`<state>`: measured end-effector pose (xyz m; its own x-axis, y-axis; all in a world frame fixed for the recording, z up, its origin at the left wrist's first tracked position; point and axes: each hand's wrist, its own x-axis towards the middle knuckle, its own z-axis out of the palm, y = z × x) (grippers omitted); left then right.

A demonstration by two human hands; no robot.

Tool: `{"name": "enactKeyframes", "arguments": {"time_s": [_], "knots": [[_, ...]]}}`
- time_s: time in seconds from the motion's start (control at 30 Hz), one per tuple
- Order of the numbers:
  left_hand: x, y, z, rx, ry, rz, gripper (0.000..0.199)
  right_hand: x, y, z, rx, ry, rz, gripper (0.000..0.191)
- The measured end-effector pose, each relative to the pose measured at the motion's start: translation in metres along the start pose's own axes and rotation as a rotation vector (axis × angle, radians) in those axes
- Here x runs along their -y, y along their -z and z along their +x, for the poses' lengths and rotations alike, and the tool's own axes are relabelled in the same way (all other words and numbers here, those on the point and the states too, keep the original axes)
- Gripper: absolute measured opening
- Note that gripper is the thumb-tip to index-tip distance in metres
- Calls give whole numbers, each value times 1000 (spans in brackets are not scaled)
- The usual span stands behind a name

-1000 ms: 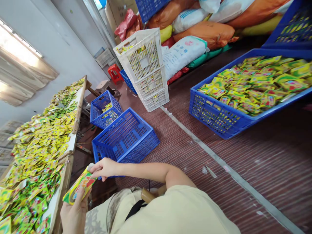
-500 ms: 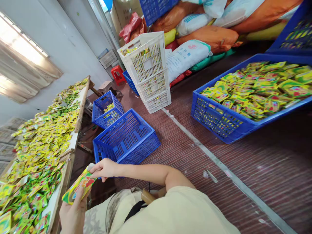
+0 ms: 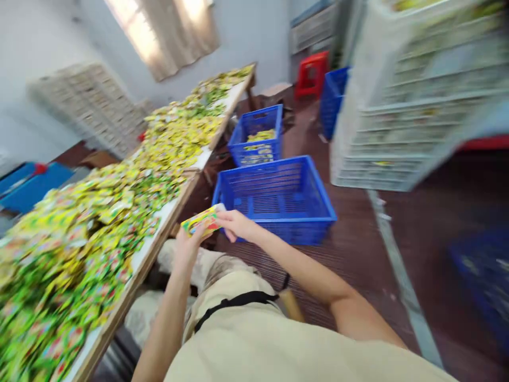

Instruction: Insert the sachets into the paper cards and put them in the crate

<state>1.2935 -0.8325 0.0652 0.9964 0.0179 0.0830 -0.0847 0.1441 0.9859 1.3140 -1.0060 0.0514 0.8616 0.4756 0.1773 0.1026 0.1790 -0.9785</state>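
Both my hands hold one small yellow-green packet (image 3: 201, 218) with red print, in front of my lap. My left hand (image 3: 190, 241) grips its near side, thumb across the printed face. At the packet's right end, the fingers of my right hand (image 3: 234, 223) pinch its pale edge. Just beyond my right hand stands a blue crate (image 3: 274, 220) with nothing visible inside. To my left, a long table (image 3: 153, 233) carries a thick heap of similar yellow and green packets (image 3: 119, 223).
Another blue crate (image 3: 258, 151) with some packets stands behind the nearer one. A stack of white crates (image 3: 382, 143) rises at the right. A red stool (image 3: 312, 74) is near the back wall. Blurred at the right edge is a blue crate (image 3: 477, 270).
My view has swung left, so the table and blue crates appear farther right. The orange and white sacks have left the view. Both hands still hold the packet.
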Motion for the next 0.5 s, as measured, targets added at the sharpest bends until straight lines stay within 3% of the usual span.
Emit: {"name": "enactKeyframes", "arguments": {"time_s": [0.23, 0.5], "knots": [[19, 52, 3, -89, 44, -123, 58, -23, -25, 49, 163, -103, 9, 46], [26, 98, -8, -323, 82, -227, 55, -44, -65, 94, 328, -282, 36, 42]]}}
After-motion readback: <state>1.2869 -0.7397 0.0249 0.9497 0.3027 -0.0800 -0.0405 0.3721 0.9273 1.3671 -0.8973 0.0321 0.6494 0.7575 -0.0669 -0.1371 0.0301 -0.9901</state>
